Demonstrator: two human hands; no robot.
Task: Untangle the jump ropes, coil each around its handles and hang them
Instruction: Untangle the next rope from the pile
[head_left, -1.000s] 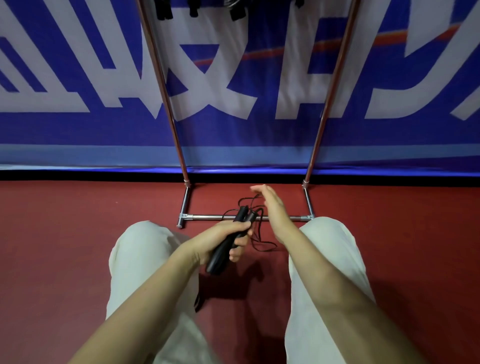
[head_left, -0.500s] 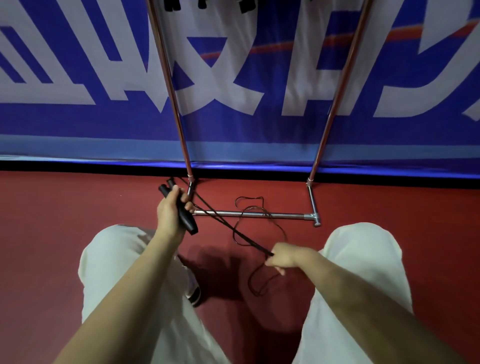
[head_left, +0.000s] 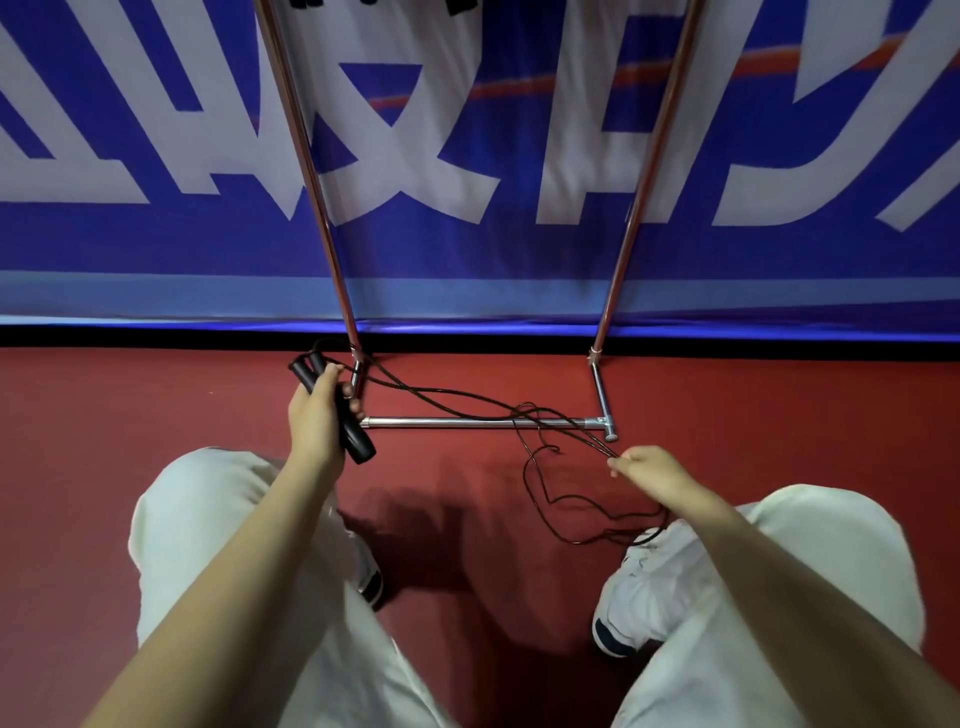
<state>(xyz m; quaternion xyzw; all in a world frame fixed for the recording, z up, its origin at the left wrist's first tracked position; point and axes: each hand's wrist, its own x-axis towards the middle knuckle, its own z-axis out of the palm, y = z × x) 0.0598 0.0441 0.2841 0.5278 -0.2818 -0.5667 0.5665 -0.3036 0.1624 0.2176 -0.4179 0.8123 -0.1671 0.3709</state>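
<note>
Head view: left hand (head_left: 317, 415) has its fingers curled round both black handles (head_left: 337, 415), held together near the rack's (head_left: 483, 423) left foot. From the handles the rope (head_left: 457, 402) runs in two strands across the rack's low bar to the right hand (head_left: 652, 470), whose fingers pinch the strands (thumb against fingertips). Past the pinch the rope drops in slack loops onto the red floor (head_left: 104, 441), reaching the white shoe (head_left: 639, 587). White trousers (head_left: 208, 519) cover both knees. Behind the rack hangs a blue banner (head_left: 156, 249).
</note>
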